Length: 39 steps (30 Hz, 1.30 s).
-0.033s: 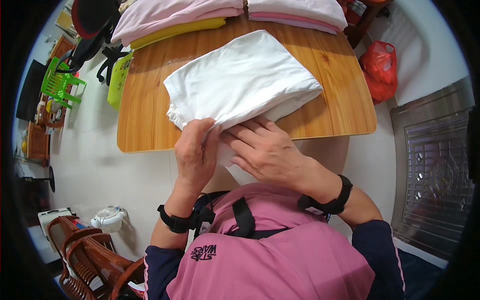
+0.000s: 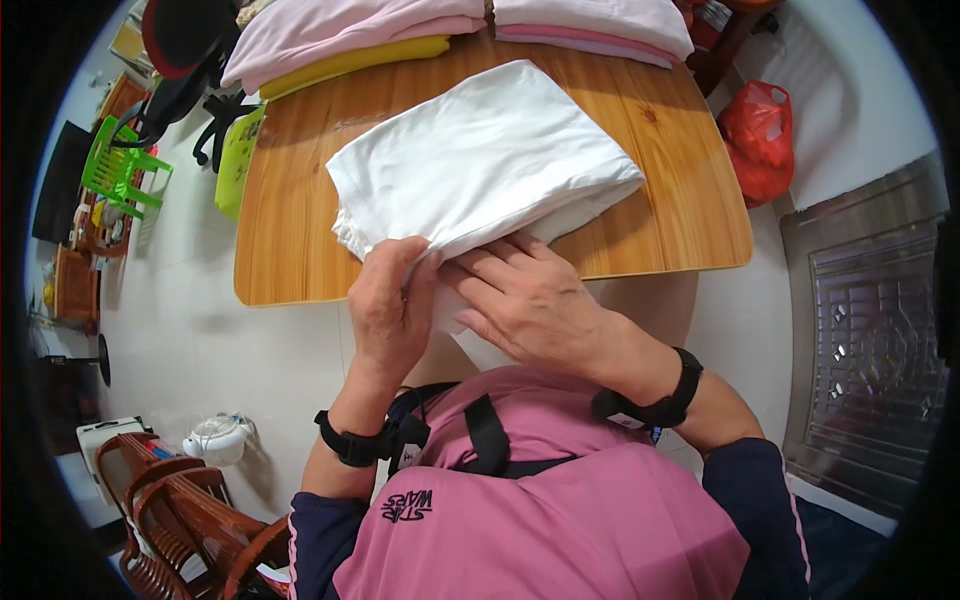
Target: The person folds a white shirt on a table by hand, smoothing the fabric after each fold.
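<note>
Head view, change: hardly a flicker! Both hands and the white cloth [image 2: 480, 160] sit practically as they did an instant ago.
White cloth: out in the middle of the wooden tabletop [image 2: 690, 215], folded, its near side reaching the near edge; a pale part hangs past that edge, between the hands.
Left hand [image 2: 385, 305]: here at the cloth's near-left side, thumb against bent fingers, pinching the hem just over the near edge.
Right hand [image 2: 540, 300]: palm low, fingers a little apart, slipped in under the near fold; the tips are hidden, so whether they grip, I can't tell.
What it means: a steadying moment, I'd judge, with the work all along that near side, which isn't lying flat.
Far-left corner: a pink folded cloth [image 2: 350, 40] on top of a yellow one [image 2: 360, 68], nobody touching them.
Far-right corner: another folded stack [image 2: 600, 22], pale pink uppermost, well apart from the hands.
Beyond the right edge: a red plastic bag [image 2: 760, 145], off the tabletop altogether.
</note>
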Each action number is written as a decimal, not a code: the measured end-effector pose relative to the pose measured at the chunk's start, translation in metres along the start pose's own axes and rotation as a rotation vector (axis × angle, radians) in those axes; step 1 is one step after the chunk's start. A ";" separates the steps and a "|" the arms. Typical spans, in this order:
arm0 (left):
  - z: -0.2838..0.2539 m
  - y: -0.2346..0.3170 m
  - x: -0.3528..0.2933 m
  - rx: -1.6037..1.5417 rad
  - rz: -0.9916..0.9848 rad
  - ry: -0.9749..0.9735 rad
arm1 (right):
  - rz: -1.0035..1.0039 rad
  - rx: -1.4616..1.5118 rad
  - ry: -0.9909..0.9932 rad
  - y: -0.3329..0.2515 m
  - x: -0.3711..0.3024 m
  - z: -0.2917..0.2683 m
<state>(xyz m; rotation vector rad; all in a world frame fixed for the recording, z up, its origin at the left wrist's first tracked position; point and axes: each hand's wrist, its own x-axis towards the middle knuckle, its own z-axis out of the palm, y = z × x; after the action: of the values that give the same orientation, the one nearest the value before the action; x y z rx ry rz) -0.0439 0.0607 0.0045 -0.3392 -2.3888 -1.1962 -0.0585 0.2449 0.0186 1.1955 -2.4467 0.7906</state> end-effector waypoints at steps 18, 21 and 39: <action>0.000 -0.006 -0.002 0.171 0.327 -0.057 | 0.440 -0.277 -0.235 0.073 -0.016 -0.052; -0.001 -0.007 -0.002 0.189 0.353 -0.077 | 0.527 -0.213 -0.274 0.073 -0.014 -0.053; -0.005 -0.007 -0.007 0.208 0.387 -0.137 | 0.347 -0.240 -0.176 0.090 -0.028 -0.056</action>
<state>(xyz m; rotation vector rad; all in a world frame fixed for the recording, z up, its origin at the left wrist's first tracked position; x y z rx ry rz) -0.0391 0.0525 -0.0017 -0.7929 -2.3865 -0.7645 -0.1112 0.3406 0.0188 0.7952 -2.8427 0.4704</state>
